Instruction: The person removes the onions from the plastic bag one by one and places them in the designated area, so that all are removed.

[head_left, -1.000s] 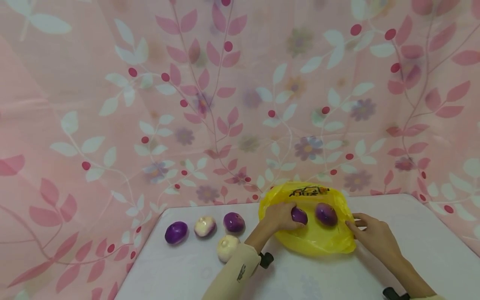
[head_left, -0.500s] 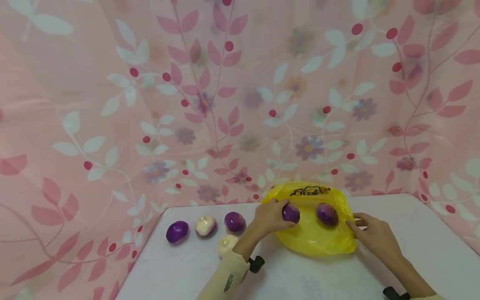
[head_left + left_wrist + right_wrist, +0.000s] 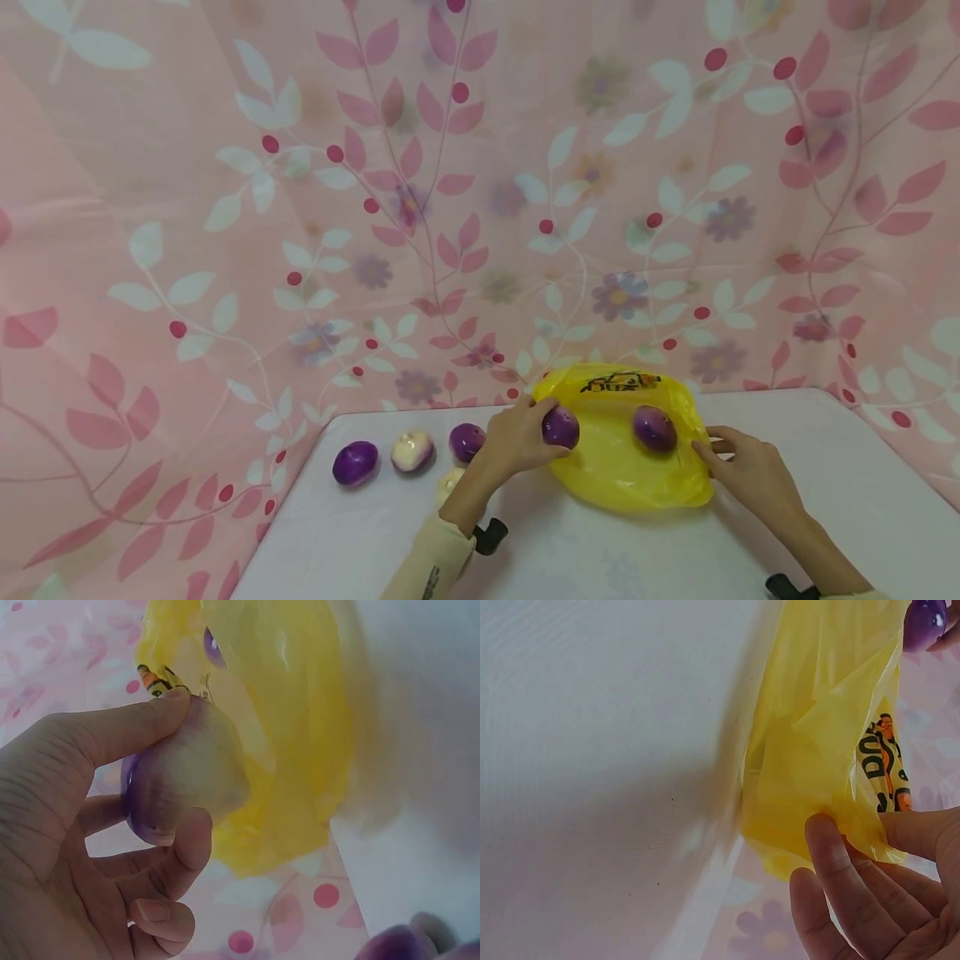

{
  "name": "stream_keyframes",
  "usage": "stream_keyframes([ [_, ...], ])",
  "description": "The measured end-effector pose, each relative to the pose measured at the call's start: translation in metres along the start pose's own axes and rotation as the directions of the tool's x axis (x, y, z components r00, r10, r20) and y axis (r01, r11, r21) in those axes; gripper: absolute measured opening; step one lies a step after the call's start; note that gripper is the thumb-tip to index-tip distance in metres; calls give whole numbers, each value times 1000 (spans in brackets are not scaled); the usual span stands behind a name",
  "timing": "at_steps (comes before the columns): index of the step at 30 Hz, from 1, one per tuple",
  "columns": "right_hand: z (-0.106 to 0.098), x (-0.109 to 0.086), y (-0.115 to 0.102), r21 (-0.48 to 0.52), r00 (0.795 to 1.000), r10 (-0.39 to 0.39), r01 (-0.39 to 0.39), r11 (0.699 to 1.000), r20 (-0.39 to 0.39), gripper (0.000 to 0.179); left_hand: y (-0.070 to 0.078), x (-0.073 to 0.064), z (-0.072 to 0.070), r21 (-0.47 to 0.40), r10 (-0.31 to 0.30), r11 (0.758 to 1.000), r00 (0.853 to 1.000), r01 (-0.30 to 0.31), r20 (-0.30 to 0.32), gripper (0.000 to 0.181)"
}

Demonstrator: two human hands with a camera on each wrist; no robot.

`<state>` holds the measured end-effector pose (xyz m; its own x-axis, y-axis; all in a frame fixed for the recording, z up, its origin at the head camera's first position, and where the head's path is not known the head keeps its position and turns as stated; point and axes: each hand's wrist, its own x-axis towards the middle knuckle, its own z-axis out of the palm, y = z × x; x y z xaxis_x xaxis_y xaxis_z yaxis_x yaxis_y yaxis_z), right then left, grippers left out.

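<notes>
My left hand [image 3: 516,437] grips a glossy purple-and-white onion [image 3: 561,427] at the left side of a yellow plastic bag [image 3: 607,479]. In the left wrist view, thumb and fingers close round this onion [image 3: 199,769], its pale end facing the bag. Inside the bag, towards the right, lies another purple onion [image 3: 655,429]. My right hand [image 3: 750,471] pinches the bag's right edge; in the right wrist view, thumb and fingertips hold the thin yellow plastic [image 3: 802,750].
Left of the bag, on the white-covered table [image 3: 300,550], sit a purple onion [image 3: 356,463], a cream one [image 3: 412,451] and another purple one [image 3: 465,442]. My left forearm partly hides a cream onion [image 3: 450,483]. A pink floral cloth [image 3: 480,208] hangs behind.
My left hand has moved left with the onion, from inside the bag's mouth to its left edge. The right hand and the other onion in the bag have stayed put.
</notes>
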<state>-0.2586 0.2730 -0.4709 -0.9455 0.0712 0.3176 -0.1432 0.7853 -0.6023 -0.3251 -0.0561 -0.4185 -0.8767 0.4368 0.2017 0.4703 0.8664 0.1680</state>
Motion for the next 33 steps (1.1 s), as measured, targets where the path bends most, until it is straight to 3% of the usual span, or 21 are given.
stream_keyframes([
  [7,0,0,0,0,1000,21,-21,1000,22,47,-20,-10,-2,-1,-12,1000,999,12,-31,75],
  [14,0,-1,0,-3,999,31,-31,1000,31,49,-36,-21,-3,-55,-10,998,998,6,-66,79],
  [25,-1,1,-1,-1,999,24,-24,1000,32,50,-55,-38,-16,-59,-48,997,994,42,-94,74],
  [33,1,0,-2,4,999,28,-29,1000,31,49,-73,-48,-17,-93,-88,993,991,79,-103,76],
])
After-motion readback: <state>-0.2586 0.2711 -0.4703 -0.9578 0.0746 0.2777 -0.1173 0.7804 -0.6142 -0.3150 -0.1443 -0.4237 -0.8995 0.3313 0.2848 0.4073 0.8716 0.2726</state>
